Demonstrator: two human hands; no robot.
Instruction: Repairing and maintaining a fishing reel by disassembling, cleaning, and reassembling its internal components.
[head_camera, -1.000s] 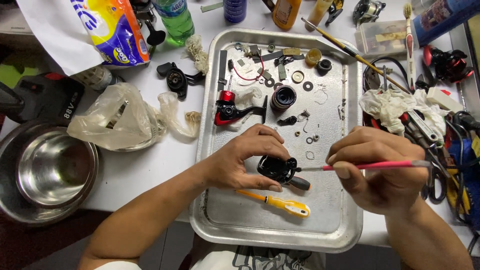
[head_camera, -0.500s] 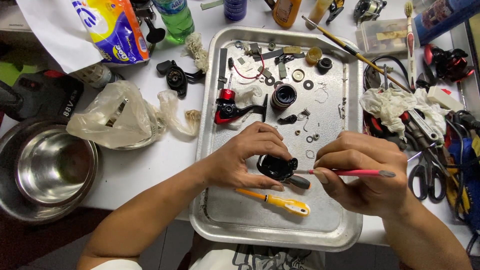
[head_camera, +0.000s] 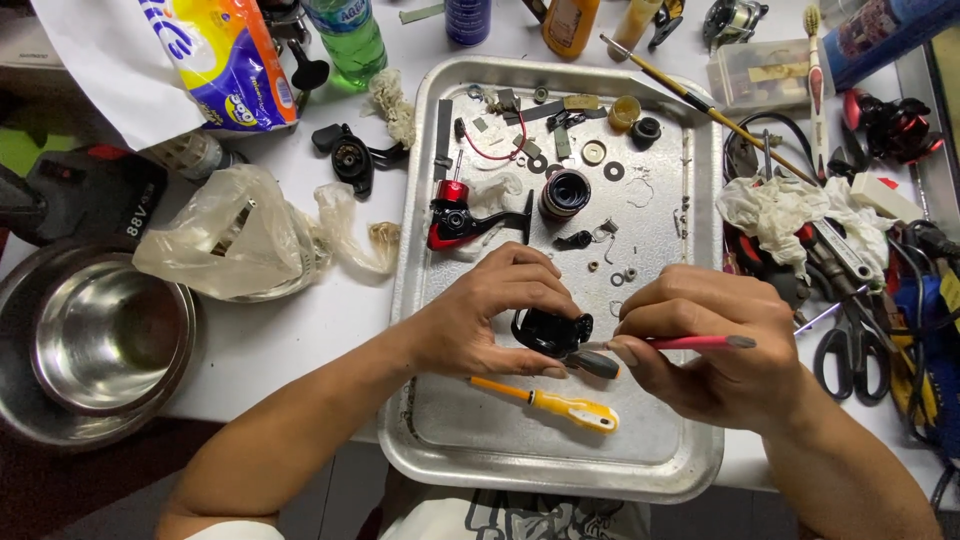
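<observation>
Near the middle of the metal tray (head_camera: 660, 440), the left hand (head_camera: 480, 325) closes around the black reel body (head_camera: 548, 330), steadying it. From three o'clock, the right hand (head_camera: 715, 350) pinches a thin red-handled brush (head_camera: 690, 342), its tip touching the body.

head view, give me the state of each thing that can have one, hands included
left hand: gripping the black reel body
right hand: pinching the red-handled brush
black reel body: held just above the tray, brush tip at it
red-handled brush: roughly level
yellow screwdriver: lying loose on the metal tray
steel bowl: upright, empty
scissors: closed, on the table
plastic bag: crumpled
</observation>
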